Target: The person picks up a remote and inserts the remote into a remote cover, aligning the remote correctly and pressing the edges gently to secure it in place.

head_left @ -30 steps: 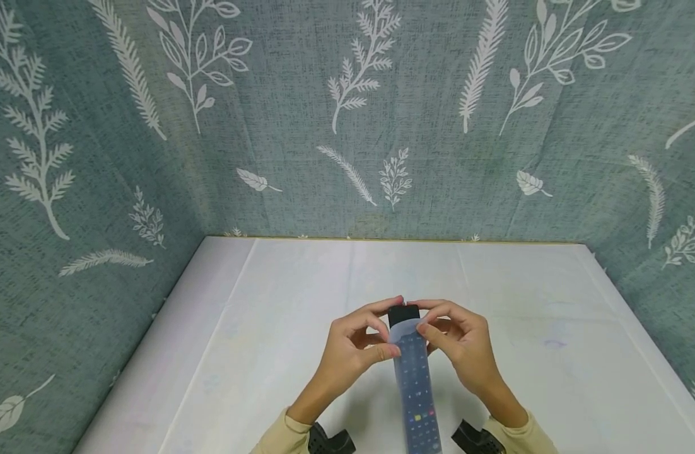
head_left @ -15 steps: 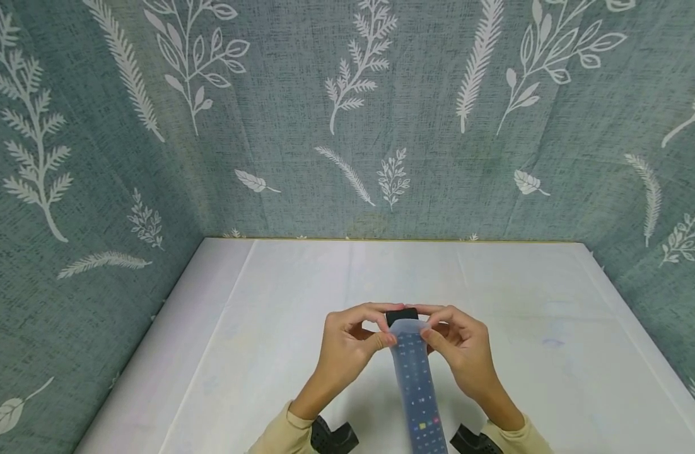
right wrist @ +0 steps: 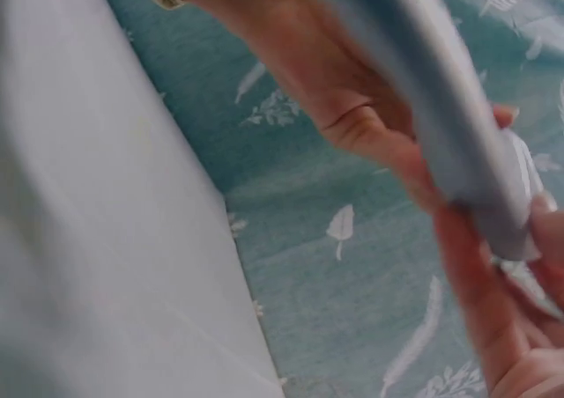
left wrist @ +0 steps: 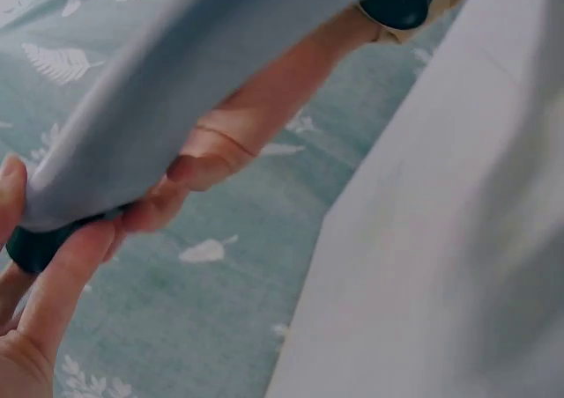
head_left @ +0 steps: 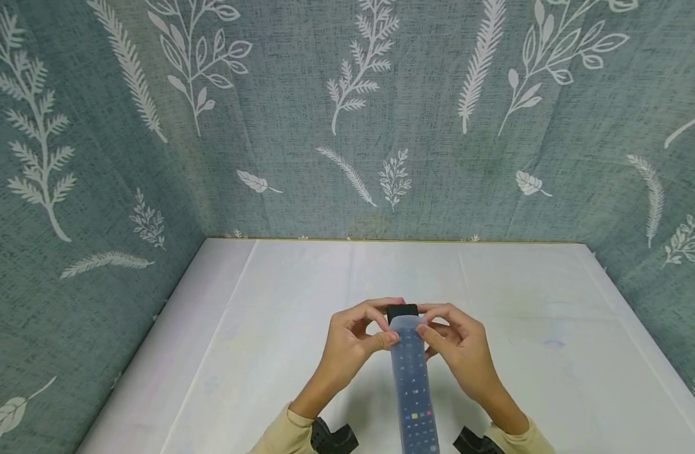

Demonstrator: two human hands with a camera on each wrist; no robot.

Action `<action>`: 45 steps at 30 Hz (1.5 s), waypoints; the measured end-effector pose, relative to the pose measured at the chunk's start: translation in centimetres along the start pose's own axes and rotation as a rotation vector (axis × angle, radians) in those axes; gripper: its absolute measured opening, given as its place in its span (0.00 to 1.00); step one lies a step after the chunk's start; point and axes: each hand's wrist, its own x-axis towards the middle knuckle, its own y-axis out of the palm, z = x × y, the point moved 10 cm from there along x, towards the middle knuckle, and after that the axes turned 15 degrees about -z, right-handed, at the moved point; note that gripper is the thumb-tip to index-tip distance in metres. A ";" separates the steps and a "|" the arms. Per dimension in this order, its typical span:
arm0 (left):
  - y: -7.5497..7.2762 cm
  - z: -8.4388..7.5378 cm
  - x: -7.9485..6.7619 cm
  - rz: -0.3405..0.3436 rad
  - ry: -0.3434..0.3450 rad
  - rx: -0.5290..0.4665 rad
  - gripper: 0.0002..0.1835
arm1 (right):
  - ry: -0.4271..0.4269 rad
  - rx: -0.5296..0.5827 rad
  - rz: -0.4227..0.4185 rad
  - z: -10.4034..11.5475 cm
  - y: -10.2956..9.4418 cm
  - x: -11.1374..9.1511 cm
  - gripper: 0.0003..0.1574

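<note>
A black remote control [head_left: 402, 311] with rows of small buttons is held between both hands over the table, its bare black end pointing away from me. A translucent bluish cover [head_left: 411, 372] sleeves the rest of it, its open edge just short of that end. From the left, my left hand [head_left: 350, 347] pinches the cover's rim with the thumb, fingers stretched along the black end. My right hand [head_left: 461, 347] pinches the opposite side of the rim. In the left wrist view the dark tip [left wrist: 44, 246] pokes out of the sleeve. The remote's near end runs out of the head view.
A white table [head_left: 279, 302] lies beneath the hands, bordered by green leaf-patterned cloth [head_left: 291, 113] at the back and both sides. Black wrist devices [head_left: 332, 438] sit at the beige sleeves [head_left: 282, 432].
My left thumb has moved up along the cover towards its rim. The remote's near end has swung slightly left since half a second ago. Both hands keep their grip.
</note>
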 end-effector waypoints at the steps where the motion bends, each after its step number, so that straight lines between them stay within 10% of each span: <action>1: -0.1 0.1 0.0 -0.008 -0.001 -0.001 0.06 | 0.020 -0.016 -0.001 -0.1 0.1 0.0 0.09; 17: -0.9 -0.7 0.1 -0.180 0.068 0.143 0.06 | 0.056 -0.329 0.078 0.5 1.9 -1.3 0.50; 34: -0.1 -1.2 -0.5 -0.115 0.133 0.035 0.07 | 0.061 -0.001 0.157 1.2 2.4 -1.1 0.44; 45: -0.4 -0.7 -0.6 -0.110 0.080 0.068 0.19 | 0.212 0.339 0.275 0.8 3.0 -1.1 0.34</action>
